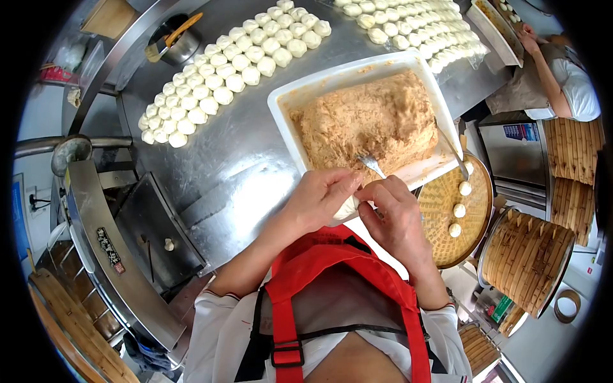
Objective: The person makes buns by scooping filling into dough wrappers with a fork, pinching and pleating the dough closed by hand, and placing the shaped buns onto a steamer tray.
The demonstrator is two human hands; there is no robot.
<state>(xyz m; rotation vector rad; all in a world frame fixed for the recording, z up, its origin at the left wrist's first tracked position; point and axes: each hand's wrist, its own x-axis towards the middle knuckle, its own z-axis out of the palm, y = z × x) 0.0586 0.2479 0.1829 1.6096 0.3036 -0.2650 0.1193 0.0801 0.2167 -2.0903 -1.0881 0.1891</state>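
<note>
My left hand (322,199) is curled around a pale bun (347,208), partly hidden between my two hands in front of the red apron (345,252). My right hand (397,214) pinches at the top of the same bun with bent fingers. Just beyond them, a metal fork-like utensil (371,165) touches the minced filling (364,118); whether my right hand touches its handle cannot be made out. The filling is heaped in a white tub (285,96). A long metal tool (452,148) leans on the tub's right side.
Rows of small buns (233,70) lie on the steel table (239,150), with more rows (415,32) farther right. A round woven tray (437,191) carries several buns. Stacked bamboo steamers (527,258) stand at right. A co-worker (555,73) works at a tray, upper right.
</note>
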